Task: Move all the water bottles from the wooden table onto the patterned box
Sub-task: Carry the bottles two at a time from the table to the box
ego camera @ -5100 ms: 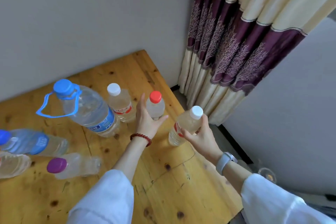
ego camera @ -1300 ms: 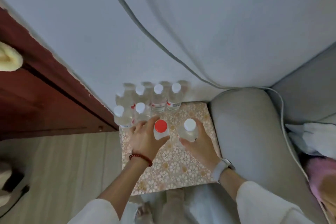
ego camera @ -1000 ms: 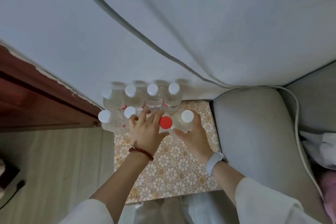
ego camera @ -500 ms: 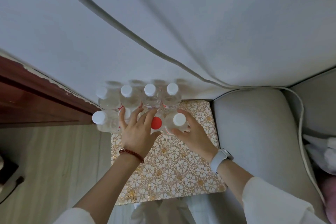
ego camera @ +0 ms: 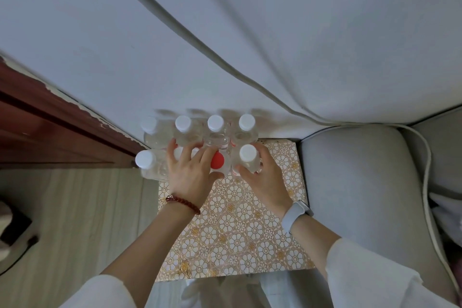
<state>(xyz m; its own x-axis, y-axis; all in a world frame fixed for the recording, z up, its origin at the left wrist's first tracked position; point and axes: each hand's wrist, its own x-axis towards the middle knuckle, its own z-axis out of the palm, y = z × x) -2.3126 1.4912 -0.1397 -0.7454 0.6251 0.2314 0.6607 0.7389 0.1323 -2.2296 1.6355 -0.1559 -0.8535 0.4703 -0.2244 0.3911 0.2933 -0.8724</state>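
The patterned box (ego camera: 235, 232) has a gold-and-white flower top and lies below me. Several clear water bottles stand upright at its far end in two rows. My left hand (ego camera: 190, 175) wraps the red-capped bottle (ego camera: 218, 160) in the near row. My right hand (ego camera: 265, 180) grips the white-capped bottle (ego camera: 248, 157) right beside it. Both bottles stand on the box, pressed against the back row, whose caps include a white one (ego camera: 215, 123). Another white-capped bottle (ego camera: 145, 161) stands at the near row's left end. The wooden table is out of view.
A grey sofa arm (ego camera: 355, 182) borders the box on the right. A white wall with a grey cable (ego camera: 200, 40) rises behind the bottles. Dark red wooden furniture (ego camera: 50, 132) stands at the left, above pale wood flooring (ego camera: 80, 220).
Both hands carried the two bottles from the wooden table to the box, then slid them forward against the back row. The grips have stayed closed.
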